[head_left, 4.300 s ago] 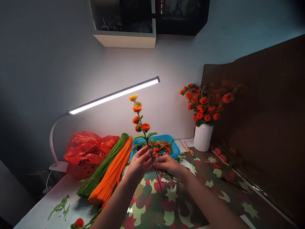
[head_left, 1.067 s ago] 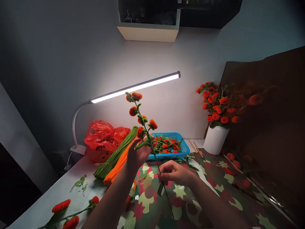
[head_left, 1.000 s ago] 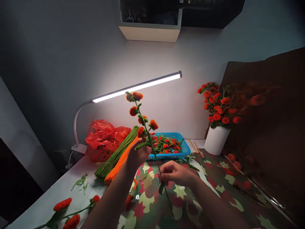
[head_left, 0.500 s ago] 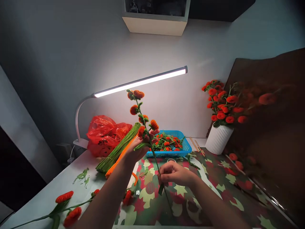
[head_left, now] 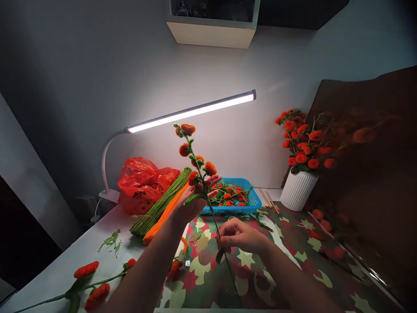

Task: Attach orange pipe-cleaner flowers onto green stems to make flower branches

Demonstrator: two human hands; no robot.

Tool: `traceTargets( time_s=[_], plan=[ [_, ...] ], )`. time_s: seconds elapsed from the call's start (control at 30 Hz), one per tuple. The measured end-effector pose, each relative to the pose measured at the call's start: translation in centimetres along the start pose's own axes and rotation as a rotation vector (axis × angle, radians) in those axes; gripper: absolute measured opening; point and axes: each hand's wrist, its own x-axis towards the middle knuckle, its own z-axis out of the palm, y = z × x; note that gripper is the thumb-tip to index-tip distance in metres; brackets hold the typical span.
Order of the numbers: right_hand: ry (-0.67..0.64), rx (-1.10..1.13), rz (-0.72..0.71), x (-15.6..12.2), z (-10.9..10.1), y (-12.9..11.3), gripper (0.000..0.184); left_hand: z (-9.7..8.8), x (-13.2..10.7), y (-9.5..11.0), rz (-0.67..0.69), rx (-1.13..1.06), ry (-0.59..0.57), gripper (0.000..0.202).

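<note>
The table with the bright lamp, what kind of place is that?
Probably a craft table, maybe at home: a green bundle of thin stems, a blue basket of small flowers, and a lit lamp.

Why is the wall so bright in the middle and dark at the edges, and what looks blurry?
In the head view, the lit lamp seems to brighten the wall near it, leaving the edges dim; in the same head view, the held flower spray looks fairly clear, but red shapes on the brown panel look smeary, maybe reflections.
</note>
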Motion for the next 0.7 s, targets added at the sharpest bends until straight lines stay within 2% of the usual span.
traceTargets(
  time_s=[0.1,0.17,0.27,0.37,0.43,0.57,0.7],
  plan=[
    [0.002,0.005,-0.01,0.0,0.0,-0.2,0.032,0.0,0.1,0.1,-0.036,-0.01,-0.012,0.017],
    [0.061,0.003,-0.057,0.1,0.1,-0.4,0.032,0.0,0.2,-0.1,-0.048,-0.038,0.011,0.021],
    [0.27,-0.034,-0.179,0.4,0.1,-0.8,0.032,0.1,0.5,-1.3,-0.086,-0.061,0.123,0.026],
    [0.46,-0.092,-0.231,0.8,0.0,-1.3,0.038,0.5,0.5,-3.2,-0.206,0.06,0.233,0.032],
    [0.527,-0.144,-0.235,0.8,-0.2,-1.6,0.041,0.9,0.4,-4.3,-0.293,0.17,0.239,0.036],
    [0.57,-0.194,-0.227,0.7,-0.4,-1.6,0.043,1.6,-0.1,-5.0,-0.303,0.374,0.25,0.03],
    [0.484,-0.058,-0.178,0.6,-1.1,-1.2,0.041,1.5,-0.2,-4.3,-0.235,0.349,0.26,0.03]
  ],
)
